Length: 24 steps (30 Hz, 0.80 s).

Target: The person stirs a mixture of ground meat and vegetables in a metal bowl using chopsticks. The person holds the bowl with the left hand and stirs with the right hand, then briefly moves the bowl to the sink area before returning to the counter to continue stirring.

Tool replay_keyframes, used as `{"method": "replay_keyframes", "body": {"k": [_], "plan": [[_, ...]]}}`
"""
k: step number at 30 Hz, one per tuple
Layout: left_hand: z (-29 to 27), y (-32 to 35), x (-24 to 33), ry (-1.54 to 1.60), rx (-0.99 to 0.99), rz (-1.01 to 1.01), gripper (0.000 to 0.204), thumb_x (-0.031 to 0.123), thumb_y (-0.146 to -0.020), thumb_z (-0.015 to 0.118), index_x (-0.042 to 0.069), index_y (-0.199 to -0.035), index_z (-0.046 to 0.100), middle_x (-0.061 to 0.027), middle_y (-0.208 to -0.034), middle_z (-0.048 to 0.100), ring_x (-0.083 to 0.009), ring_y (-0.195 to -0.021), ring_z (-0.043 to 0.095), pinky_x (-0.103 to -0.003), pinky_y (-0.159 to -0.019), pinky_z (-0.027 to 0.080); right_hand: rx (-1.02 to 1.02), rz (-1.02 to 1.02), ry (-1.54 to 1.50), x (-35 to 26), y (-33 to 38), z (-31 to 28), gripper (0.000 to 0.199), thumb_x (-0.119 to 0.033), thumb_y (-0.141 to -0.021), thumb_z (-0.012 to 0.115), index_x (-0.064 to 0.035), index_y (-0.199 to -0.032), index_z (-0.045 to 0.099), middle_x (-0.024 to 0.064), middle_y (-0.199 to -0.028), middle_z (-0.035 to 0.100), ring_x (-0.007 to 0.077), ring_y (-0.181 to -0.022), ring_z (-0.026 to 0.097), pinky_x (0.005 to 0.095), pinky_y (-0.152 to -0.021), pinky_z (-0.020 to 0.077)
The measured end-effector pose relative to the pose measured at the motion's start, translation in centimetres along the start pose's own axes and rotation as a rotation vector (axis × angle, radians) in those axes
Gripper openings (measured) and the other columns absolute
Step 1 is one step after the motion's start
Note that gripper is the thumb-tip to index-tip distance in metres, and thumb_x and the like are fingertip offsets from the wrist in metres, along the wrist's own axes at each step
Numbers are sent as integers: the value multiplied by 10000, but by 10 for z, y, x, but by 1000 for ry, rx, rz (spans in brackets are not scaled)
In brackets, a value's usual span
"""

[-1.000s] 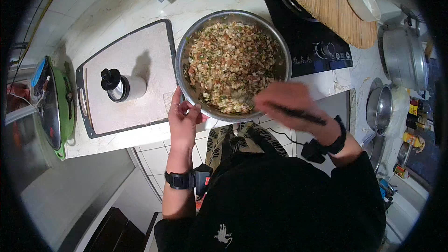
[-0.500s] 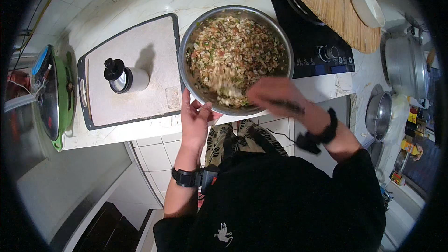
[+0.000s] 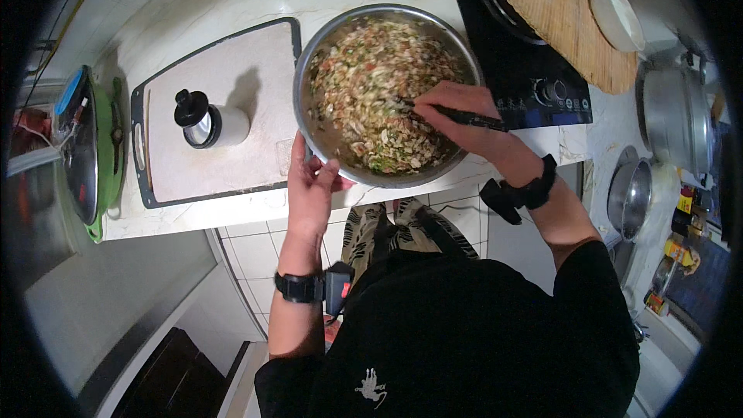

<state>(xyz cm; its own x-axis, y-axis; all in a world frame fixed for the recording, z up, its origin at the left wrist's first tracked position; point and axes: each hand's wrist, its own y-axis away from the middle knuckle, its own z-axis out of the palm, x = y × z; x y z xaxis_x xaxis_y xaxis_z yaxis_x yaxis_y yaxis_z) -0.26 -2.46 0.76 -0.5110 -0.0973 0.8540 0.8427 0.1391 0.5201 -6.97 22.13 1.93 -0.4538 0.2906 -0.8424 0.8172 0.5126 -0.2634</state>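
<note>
While I watch, left hand grasps bowl at counter front edge | right hand clutches dark stirrer | brisk strokes could spill mix

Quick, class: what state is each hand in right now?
Left hand: holding the round silver metal bowl by its rim.
Right hand: closed around a slim black-handled utensil.
</note>
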Motion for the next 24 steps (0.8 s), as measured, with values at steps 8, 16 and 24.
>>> {"method": "replay_keyframes", "body": {"k": [8, 16, 24], "plan": [[15, 12, -7, 117, 55, -27, 665, -58, -891, 451, 104, -1458, 144, -110, -957, 570, -141, -753, 589, -241, -647, 536, -184, -175, -20, -13, -3, -3, 98, -41, -790, 666, -12, -883, 658, 111, -809, 657, 232, -727, 648, 325, -629, 521], [1, -4, 2, 6, 58, 41, 673, -13, -899, 491, 114, -1458, 138, -74, -897, 545, -117, -747, 568, -255, -665, 542, -86, -55, 22, -12, -8, -8, 97, -65, -816, 637, -19, -900, 639, 115, -878, 651, 240, -786, 641, 342, -686, 512], [8, -3, 0, 50, -15, 23, 702, -66, -875, 454, 120, -1466, 124, -144, -997, 591, -165, -785, 614, -259, -648, 549, 12, -150, 136, 13, -11, -3, 107, -77, -822, 637, -38, -920, 652, 115, -854, 660, 233, -800, 652, 325, -710, 520]]}}
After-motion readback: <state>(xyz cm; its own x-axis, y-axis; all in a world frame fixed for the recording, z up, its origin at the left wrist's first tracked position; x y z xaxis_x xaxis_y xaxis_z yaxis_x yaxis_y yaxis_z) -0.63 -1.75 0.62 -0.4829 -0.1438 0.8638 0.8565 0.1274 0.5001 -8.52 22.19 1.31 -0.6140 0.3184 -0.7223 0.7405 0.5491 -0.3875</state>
